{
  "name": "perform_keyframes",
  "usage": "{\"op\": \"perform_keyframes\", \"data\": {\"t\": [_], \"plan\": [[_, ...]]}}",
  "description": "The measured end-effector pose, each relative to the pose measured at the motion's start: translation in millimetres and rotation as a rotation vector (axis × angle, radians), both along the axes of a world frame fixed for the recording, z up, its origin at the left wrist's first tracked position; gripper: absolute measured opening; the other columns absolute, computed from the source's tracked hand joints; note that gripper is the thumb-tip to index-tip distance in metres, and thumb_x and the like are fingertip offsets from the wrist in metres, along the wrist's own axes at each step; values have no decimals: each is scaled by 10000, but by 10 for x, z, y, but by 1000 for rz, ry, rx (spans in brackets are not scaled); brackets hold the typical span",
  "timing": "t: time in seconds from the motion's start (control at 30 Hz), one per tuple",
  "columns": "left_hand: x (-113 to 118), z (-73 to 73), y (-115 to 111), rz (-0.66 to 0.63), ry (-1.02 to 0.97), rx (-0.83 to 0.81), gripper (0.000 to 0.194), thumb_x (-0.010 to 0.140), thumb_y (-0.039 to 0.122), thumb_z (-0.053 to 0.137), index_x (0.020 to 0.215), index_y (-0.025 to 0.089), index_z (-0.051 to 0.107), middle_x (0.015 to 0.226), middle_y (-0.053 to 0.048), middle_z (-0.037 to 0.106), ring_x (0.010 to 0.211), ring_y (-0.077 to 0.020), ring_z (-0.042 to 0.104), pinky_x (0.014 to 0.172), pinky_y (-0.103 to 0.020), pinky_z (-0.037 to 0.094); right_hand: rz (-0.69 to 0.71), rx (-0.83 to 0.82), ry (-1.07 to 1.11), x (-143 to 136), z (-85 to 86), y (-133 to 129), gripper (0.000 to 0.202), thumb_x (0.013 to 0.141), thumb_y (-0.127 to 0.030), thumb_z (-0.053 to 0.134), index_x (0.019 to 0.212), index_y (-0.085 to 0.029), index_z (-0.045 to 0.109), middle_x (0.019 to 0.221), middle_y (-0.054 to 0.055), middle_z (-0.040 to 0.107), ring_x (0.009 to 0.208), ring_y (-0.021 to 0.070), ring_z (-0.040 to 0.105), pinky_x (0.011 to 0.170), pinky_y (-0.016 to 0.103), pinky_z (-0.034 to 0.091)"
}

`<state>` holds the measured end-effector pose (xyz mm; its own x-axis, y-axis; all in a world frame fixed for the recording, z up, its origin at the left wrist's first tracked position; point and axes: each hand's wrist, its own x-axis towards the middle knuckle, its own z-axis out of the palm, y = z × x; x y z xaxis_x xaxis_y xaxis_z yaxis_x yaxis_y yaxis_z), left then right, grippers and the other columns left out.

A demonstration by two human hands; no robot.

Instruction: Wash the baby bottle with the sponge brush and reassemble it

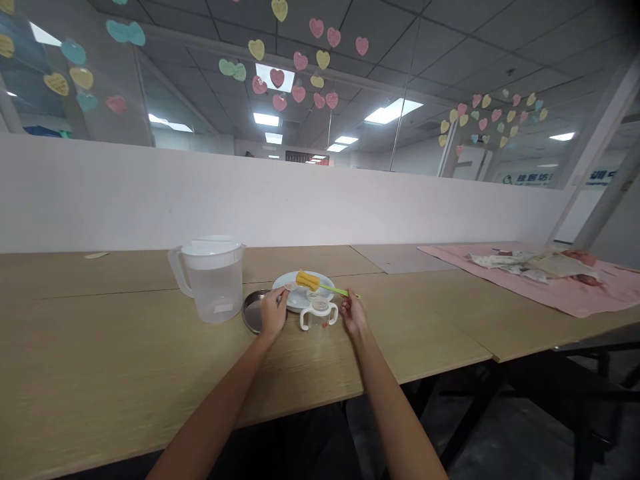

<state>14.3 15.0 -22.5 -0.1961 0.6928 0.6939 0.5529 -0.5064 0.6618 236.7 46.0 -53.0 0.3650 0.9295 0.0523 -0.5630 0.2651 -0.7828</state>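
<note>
A bottle brush with a yellow sponge head [307,280] and a thin green handle is in my right hand [354,313], its fingers closed round the handle's end. The sponge points left over a white basin [326,279]. At the basin's left side, my left hand [274,312] is closed, with something small and pale at its fingertips that I cannot make out. Between my hands a clear baby bottle with two white side handles [319,319] stands upright on the table, in front of the basin. A round metal dish [253,311] lies partly behind my left hand.
A large translucent pitcher with a white lid [216,283] stands left of the dish on the wooden table [150,360]. To the far right, a pink cloth [565,297] carries crumpled pale fabrics [535,265]. A white low wall [300,200] with glass above closes off the back.
</note>
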Motion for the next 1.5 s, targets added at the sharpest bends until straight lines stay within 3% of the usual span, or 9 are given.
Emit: {"op": "perform_keyframes", "data": {"t": [0.2, 0.3, 0.47, 0.67, 0.9, 1.07, 1.3, 1.5], "plan": [[6, 64, -49, -38, -149, 11, 273, 843, 374, 576, 916, 191, 766, 971, -75, 768, 903, -229, 692, 853, -322, 524, 108, -5, -42, -51, -7, -20, 424, 595, -497, 840, 657, -191, 553, 435, -108, 437, 348, 28, 312, 317, 150, 222], [1, 80, -54, -58, -171, 32, 268, 833, 367, 583, 904, 187, 767, 974, -76, 766, 916, -228, 693, 869, -326, 525, 92, 2, -98, -61, -8, -27, 451, 540, -518, 852, 642, -184, 566, 405, -119, 388, 344, 25, 272, 314, 157, 179], [-18, 74, -37, -64, -245, 15, 277, 827, 391, 604, 930, 184, 756, 915, -63, 766, 909, -229, 692, 833, -325, 542, 42, 9, -139, -71, 8, -51, 442, 532, -506, 857, 673, -177, 597, 404, -116, 405, 341, 29, 296, 322, 162, 202], [-70, 75, 34, -11, -398, -13, 294, 734, 405, 695, 893, 161, 741, 892, -91, 761, 811, -224, 706, 809, -347, 558, -49, 1, -40, -58, 54, -79, 422, 564, -471, 864, 674, -194, 565, 458, -106, 463, 353, 29, 337, 324, 148, 251], [-61, 91, 52, -118, -543, -48, 319, 681, 388, 737, 885, 144, 725, 902, -107, 766, 825, -229, 724, 793, -347, 577, 107, 68, -39, -78, 76, -90, 416, 561, -463, 869, 692, -171, 603, 483, -97, 492, 375, 31, 352, 354, 158, 282], [-58, 131, 21, -142, -604, -34, 309, 677, 366, 741, 881, 135, 717, 911, -109, 765, 851, -229, 720, 814, -343, 571, 43, 58, -72, -85, 69, -106, 442, 515, -470, 881, 690, -174, 603, 449, -111, 458, 363, 29, 325, 344, 157, 233], [-59, 186, -3, -173, -641, -54, 331, 683, 384, 762, 901, 141, 707, 882, -88, 758, 894, -236, 707, 810, -340, 562, -9, 28, -1, -64, 109, -128, 404, 550, -439, 873, 712, -181, 608, 477, -102, 498, 363, 44, 384, 349, 169, 299], [-60, 188, 17, -450, -793, -207, 310, 653, 343, 802, 868, 140, 706, 812, -64, 732, 827, -198, 694, 807, -321, 552, 87, 77, 21, -84, 144, -163, 370, 589, -414, 869, 750, -185, 627, 600, -63, 615, 393, 48, 443, 366, 170, 347]]}}
